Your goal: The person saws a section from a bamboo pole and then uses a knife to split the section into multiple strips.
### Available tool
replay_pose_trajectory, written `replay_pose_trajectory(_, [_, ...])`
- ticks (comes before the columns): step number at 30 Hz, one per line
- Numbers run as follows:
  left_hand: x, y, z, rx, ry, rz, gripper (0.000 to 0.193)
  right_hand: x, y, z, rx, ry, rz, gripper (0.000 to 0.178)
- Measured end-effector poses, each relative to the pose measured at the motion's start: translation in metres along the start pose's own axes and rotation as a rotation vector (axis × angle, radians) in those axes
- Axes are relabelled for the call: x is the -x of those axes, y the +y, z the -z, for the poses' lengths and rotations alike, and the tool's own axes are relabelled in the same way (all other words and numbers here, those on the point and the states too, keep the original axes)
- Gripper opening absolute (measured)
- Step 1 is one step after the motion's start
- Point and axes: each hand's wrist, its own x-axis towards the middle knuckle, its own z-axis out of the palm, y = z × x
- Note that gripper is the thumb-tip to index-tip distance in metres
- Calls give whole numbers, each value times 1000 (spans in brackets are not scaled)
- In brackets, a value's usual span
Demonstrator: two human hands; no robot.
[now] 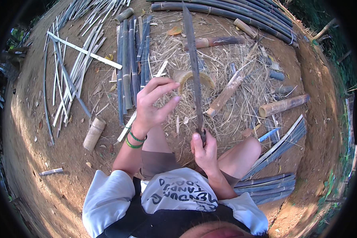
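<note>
My right hand (205, 149) is closed round the dark handle of a long machete (193, 63), whose blade points up and away from me. To its left, my left hand (156, 103) is raised with fingers apart and slightly curled, holding nothing. Green bands circle that wrist. Just beyond the left fingertips, partly behind the blade, a thick curved bamboo piece (208, 79) rests on the shavings with its arched cut end toward me. A worn length of wood (228, 93) lies to the right of the blade.
Bamboo shavings (166, 55) cover the ground ahead. Split dark bamboo strips (125, 63) and pale strips (81, 67) lie at left. Long bamboo poles (226, 14) are stacked at the far side. A short bamboo tube (283, 105) and bundled strips (267, 188) lie at right, another bamboo section (94, 133) at left.
</note>
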Motion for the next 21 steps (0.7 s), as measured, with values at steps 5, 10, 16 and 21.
replay_pose_trajectory(5, [-11,-7,9,48,-124,-4,46,0,0,1,34,-11,-17,36])
replay_pose_trajectory(10, [-17,-10,9,87,-155,27,47,-1,3,3,28,-15,-15,35])
replay_pose_trajectory(16, [-20,-10,11,105,-173,29,45,-2,1,3,27,-11,-13,34])
replay_pose_trajectory(21, [-21,-12,11,111,-171,28,44,-1,3,3,30,-15,-19,34])
